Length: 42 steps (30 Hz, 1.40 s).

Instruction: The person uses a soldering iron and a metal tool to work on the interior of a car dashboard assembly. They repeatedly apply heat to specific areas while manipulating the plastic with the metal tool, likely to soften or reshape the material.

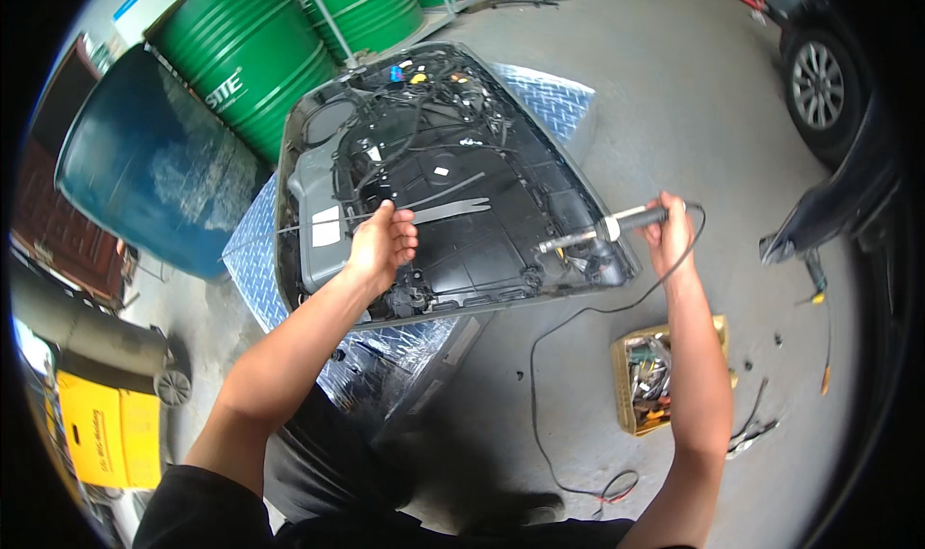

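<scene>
My left hand is above the near left part of a large black car panel, fingers curled and thumb up. A thin dark rod passes through its grip, slanting across the panel. Beside those fingers, a flat grey strip with a forked end lies over the panel. At the panel's right edge my right hand is closed round the black handle of a hot-air gun. The gun's metal nozzle points left, over the panel's near right corner. Wiring and connectors run across the panel's far end.
Under the panel is a blue patterned, foil-like sheet. The gun's black cord trails across the floor. A yellow tool box stands below my right forearm. Green drums and a blue barrel stand left; a dark car is right.
</scene>
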### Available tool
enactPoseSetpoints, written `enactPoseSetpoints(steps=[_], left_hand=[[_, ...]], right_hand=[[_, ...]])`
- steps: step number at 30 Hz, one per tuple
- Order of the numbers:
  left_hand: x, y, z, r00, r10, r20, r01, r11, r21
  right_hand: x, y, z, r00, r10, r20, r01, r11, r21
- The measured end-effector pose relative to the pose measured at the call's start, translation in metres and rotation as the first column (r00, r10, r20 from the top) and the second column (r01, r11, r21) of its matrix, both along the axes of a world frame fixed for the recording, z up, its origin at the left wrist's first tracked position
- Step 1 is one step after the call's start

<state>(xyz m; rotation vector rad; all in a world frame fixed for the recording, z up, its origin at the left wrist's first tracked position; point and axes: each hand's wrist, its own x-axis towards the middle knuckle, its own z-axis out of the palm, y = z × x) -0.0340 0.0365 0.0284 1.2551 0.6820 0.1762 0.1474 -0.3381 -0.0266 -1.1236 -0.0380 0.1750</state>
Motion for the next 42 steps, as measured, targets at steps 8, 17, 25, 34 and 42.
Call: enactPoseSetpoints(steps=[8, 17, 25, 34, 42], left_hand=[[0.006, 0.009, -0.023, 0.995, -0.047, -0.093, 0.042, 0.998, -0.047], [0.0, 0.015, -0.02, 0.984, -0.067, -0.163, 0.06, 0.997, -0.05], [-0.008, 0.02, -0.019, 0.979, -0.052, -0.198, 0.046, 0.998, -0.033], [-0.017, 0.023, -0.021, 0.972, -0.059, -0.226, 0.067, 0.997, 0.024], [-0.014, 0.023, -0.022, 0.918, -0.123, -0.377, 0.134, 0.991, 0.003]], right_hand=[[-0.005, 0.004, -0.023, 0.993, 0.049, -0.108, -0.033, 0.99, 0.14], [-0.047, 0.019, -0.002, 0.961, 0.005, -0.277, 0.019, 0.996, 0.082], [-0.084, 0.035, 0.018, 0.97, 0.153, -0.188, -0.138, 0.986, 0.088], [-0.085, 0.035, 0.056, 0.953, 0.282, 0.111, -0.27, 0.956, -0.112], [-0.086, 0.02, 0.095, 0.897, 0.392, 0.205, -0.323, 0.897, -0.304]])
